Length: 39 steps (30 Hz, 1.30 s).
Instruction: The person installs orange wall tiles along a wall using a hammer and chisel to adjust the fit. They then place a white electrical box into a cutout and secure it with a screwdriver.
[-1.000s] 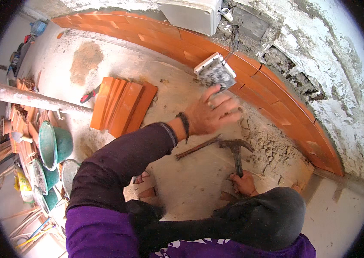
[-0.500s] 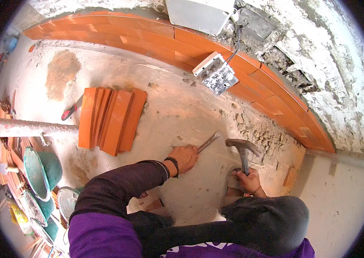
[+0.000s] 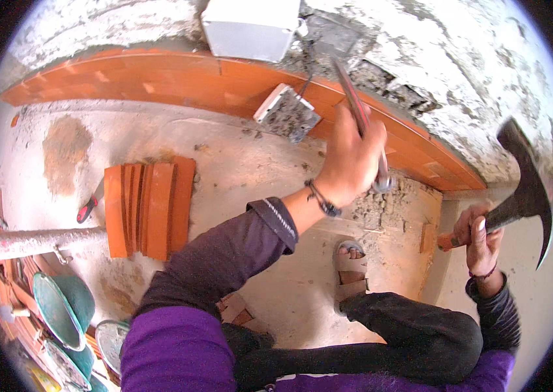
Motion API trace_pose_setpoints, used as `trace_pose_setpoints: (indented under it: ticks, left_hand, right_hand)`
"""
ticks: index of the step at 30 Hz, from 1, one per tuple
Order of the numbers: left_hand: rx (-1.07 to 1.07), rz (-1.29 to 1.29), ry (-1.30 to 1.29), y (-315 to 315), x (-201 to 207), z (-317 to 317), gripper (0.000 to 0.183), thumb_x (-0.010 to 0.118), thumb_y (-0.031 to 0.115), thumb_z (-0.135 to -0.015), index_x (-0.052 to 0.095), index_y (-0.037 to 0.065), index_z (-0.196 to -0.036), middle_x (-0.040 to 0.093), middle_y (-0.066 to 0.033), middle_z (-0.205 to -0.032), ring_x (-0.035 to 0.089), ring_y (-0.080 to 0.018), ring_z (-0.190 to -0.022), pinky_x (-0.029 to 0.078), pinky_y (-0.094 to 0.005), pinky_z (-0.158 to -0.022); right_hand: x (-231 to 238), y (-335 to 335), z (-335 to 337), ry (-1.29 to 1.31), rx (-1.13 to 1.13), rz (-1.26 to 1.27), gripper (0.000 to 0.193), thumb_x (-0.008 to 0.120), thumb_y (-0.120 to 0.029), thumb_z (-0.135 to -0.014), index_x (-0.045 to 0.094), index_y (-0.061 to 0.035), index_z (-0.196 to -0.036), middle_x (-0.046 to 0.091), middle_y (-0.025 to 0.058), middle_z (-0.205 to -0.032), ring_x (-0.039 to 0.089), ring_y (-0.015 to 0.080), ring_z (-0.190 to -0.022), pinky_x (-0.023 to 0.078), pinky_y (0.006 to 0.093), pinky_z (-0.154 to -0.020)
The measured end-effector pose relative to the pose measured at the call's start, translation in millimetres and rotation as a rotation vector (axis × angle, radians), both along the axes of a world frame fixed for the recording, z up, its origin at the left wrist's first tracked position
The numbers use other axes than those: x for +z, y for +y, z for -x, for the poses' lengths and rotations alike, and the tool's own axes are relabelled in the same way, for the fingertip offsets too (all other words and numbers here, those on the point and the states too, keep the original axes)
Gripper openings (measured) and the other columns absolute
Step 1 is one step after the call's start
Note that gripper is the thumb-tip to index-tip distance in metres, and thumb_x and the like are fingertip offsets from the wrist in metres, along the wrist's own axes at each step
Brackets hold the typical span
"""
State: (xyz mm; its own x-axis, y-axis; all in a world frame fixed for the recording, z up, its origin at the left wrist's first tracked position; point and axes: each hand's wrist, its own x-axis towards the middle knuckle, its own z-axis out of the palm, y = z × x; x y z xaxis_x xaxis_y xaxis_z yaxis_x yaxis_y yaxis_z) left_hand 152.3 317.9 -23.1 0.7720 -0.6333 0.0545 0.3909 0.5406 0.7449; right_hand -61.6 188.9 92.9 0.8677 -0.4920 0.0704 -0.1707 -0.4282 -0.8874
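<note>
My left hand (image 3: 351,153) grips a long metal chisel (image 3: 352,97) with a reddish side. The chisel is raised in front of the orange brick band (image 3: 413,147) along the wall's foot; its narrow end points up toward the rough wall and its rounded end sticks out below my fist. At the right, my right hand (image 3: 483,238) is closed round the handle of a mason's hammer (image 3: 530,186), raised with its dark curved head up and to the right. The chisel and the hammer are well apart.
A white box (image 3: 250,29) is fixed to the wall. Below hangs a mortar-smeared electrical box (image 3: 289,116) on a cable. Orange flat bricks (image 3: 149,209) stand stacked on the floor beside a red-handled tool (image 3: 86,209). A metal pole (image 3: 35,244) and green buckets (image 3: 64,307) are at the left.
My left hand has lifted the chisel from the floor up toward the wall. My right hand has raised the hammer up and to the right. The view has shifted a little.
</note>
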Motion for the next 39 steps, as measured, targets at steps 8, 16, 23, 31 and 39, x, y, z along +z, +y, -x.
trace_pose_setpoints:
  ticks: [8, 16, 23, 31, 39]
  left_hand:
    - [0.007, 0.225, 0.309, -9, 32, -28, 0.010, 0.055, 0.014, -0.087, 0.050, 0.013, -0.078, 0.047, 0.0007, -0.063, 0.048, -0.0128, -0.053, 0.040, -0.0282, -0.046]
    - [-0.068, 0.198, 0.233, 7, 33, -44, 0.008, 0.055, 0.021, -0.089, 0.049, 0.015, -0.086, 0.047, 0.0035, -0.063, 0.048, -0.0118, -0.053, 0.035, -0.0275, -0.046]
    - [-0.134, 0.240, 0.274, 10, 33, -46, 0.008, 0.054, 0.019, -0.089, 0.048, 0.015, -0.089, 0.048, 0.0035, -0.065, 0.048, -0.0112, -0.052, 0.035, -0.0273, -0.046]
    - [-0.182, 0.254, 0.310, 19, 41, -47, 0.010, 0.055, 0.018, -0.089, 0.049, 0.014, -0.096, 0.047, 0.0023, -0.066, 0.047, -0.0121, -0.053, 0.034, -0.0265, -0.047]
    - [-0.229, 0.291, 0.278, 18, 37, -54, 0.012, 0.055, 0.017, -0.089, 0.048, 0.012, -0.097, 0.045, 0.0014, -0.065, 0.044, -0.0124, -0.054, 0.033, -0.0258, -0.047]
  right_hand:
    - [-7, 20, -12, -0.020, 0.144, 0.043, 0.022, 0.054, -0.022, -0.095, 0.047, -0.0021, -0.089, 0.044, 0.0021, -0.064, 0.043, 0.0109, -0.050, 0.037, 0.0254, -0.045]
    - [-31, 23, 10, 0.283, 0.181, 0.249, 0.020, 0.054, -0.021, -0.093, 0.053, -0.0019, -0.089, 0.051, 0.0060, -0.078, 0.049, 0.0170, -0.071, 0.040, 0.0313, -0.064]
    - [-36, 16, -2, 0.098, 0.236, 0.192, 0.019, 0.073, -0.018, -0.075, 0.061, -0.0030, -0.078, 0.062, 0.0083, -0.070, 0.061, 0.0223, -0.060, 0.045, 0.0307, -0.053]
    - [-39, 15, -33, -0.205, 0.460, 0.450, 0.021, 0.072, -0.012, -0.072, 0.052, -0.0082, -0.065, 0.048, 0.0074, -0.055, 0.051, 0.0265, -0.046, 0.036, 0.0352, -0.043]
    - [-21, 27, -60, -0.431, 0.601, 0.607, 0.017, 0.065, -0.008, -0.072, 0.049, -0.0085, -0.066, 0.043, 0.0053, -0.052, 0.045, 0.0233, -0.042, 0.033, 0.0329, -0.045]
